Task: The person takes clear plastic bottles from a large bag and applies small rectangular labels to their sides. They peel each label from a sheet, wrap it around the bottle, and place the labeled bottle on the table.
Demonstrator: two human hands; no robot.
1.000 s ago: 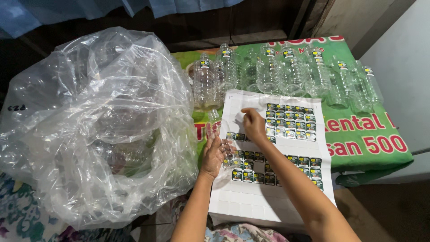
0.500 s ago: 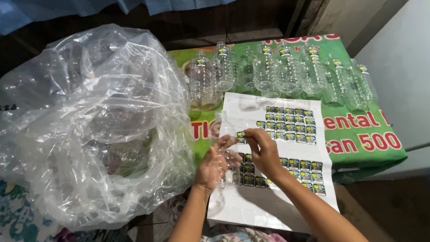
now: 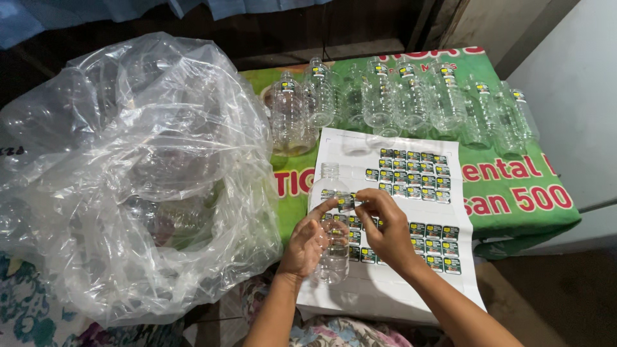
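My left hand (image 3: 308,241) grips an empty clear plastic bottle (image 3: 331,257), held upright over a white sticker sheet (image 3: 411,212). My right hand (image 3: 384,226) pinches a small green and yellow sticker (image 3: 348,201) against the bottle's upper side. The sheet carries several rows of the same small stickers, with empty spaces at its top left and bottom.
A row of clear bottles with stickers (image 3: 411,103) stands at the back on a green printed banner (image 3: 514,193). A big clear plastic bag of empty bottles (image 3: 135,173) fills the left side. Patterned fabric (image 3: 38,315) lies at the lower left.
My right hand left the sheet with a sticker and came to the bottle. My left hand raised the bottle upright.
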